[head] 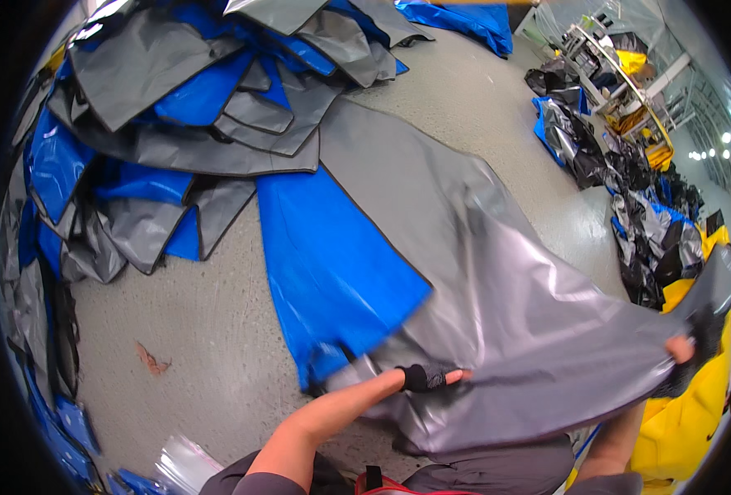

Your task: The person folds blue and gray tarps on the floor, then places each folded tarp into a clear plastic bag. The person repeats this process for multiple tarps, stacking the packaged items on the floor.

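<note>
A large silver-grey coated sheet point(427, 167) with dark bound edges stretches from the floor up to my lap. Part of it shows a bright blue face point(334, 260), lying to the left of the grey. My left hand point(430, 377), in a dark glove with bare fingertips, holds a fold of the grey face near the sheet's lower middle. Over at the right, my right hand point(679, 354) grips the sheet's edge, its thumb on top and its other fingers hidden. A loose end flares up beyond that hand.
Heaped grey and blue sheets point(155, 142) cover the upper left floor. Yellow material point(681, 427) lies at my right. Black, silver and blue bundles point(650, 241) line the right side, near a metal-framed machine point(619, 80). Clear plastic bags point(186, 464) lie at lower left, below a brown scrap point(152, 359).
</note>
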A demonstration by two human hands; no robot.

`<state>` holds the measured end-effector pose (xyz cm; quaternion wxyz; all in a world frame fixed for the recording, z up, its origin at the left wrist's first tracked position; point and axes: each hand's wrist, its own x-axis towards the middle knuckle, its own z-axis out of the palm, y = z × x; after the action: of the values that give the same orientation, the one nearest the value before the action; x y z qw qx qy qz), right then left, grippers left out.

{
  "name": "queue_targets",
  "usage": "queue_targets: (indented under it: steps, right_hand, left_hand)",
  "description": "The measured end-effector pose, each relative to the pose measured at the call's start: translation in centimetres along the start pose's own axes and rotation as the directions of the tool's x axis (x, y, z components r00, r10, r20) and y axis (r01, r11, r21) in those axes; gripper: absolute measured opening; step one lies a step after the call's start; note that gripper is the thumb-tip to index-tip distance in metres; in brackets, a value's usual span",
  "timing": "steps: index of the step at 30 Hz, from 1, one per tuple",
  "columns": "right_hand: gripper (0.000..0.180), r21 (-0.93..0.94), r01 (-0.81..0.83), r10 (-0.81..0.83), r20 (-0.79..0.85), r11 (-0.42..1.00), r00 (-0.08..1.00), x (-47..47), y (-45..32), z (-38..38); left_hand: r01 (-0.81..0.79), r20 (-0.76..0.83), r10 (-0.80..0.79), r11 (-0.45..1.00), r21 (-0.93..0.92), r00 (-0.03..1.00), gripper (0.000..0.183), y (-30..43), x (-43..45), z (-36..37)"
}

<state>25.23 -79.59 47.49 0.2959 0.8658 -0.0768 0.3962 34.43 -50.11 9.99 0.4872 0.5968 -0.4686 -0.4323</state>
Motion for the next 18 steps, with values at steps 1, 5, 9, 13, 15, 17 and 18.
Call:
queue_targets:
  steps: [1, 5, 9, 13, 15, 17, 18]
  right_hand:
    - [0.026, -0.024, -0.081, 0.084, 0.122, 0.996, 0.989, 1.0, 2.4, 1.9]
    - [0.032, 0.013, -0.287, 0.264, 0.359, 0.958, 0.895, 5.4, 2.0, 6.1]
    - [0.039, 0.614, -0.016, 0.030, -0.011, 0.789, 0.999, 11.8, -18.2, 5.3]
    - [0.045, 0.946, 0.155, -0.352, -0.047, 0.285, 0.935, 15.2, -46.6, 4.6]
    - [0.048, 0.969, 0.225, -0.620, -0.114, 0.103, 0.776, 10.4, -56.0, 2.1]
    - [0.052, 0.915, 0.310, -0.746, -0.394, -0.260, 0.537, 5.7, -59.9, -4.1]
    - [0.053, 0.830, 0.317, -0.722, -0.556, -0.458, 0.413, 4.1, -58.4, -6.8]
  left_hand:
    - [0.122, 0.096, -0.118, 0.992, -0.030, 0.988, 0.056, 2.1, -0.2, 0.9]
    - [0.170, -0.614, 0.142, 0.891, 0.420, 0.776, 0.056, -6.1, -4.7, -1.2]
    - [0.758, -0.924, 0.242, 0.528, 0.382, 0.297, 0.065, -4.1, -14.5, -7.4]
    - [0.993, -0.934, 0.339, -0.019, 0.116, 0.116, 0.062, -9.4, -22.6, -9.2]
    - [0.737, -0.884, 0.468, 0.593, 0.325, 0.013, 0.048, -3.3, -16.9, -8.8]
    - [0.588, -0.888, 0.306, 0.667, 0.458, 0.343, 0.047, -0.6, -14.5, -4.9]
    - [0.544, -0.854, 0.224, 0.689, 0.479, 0.469, 0.047, -0.2, -14.2, -3.4]
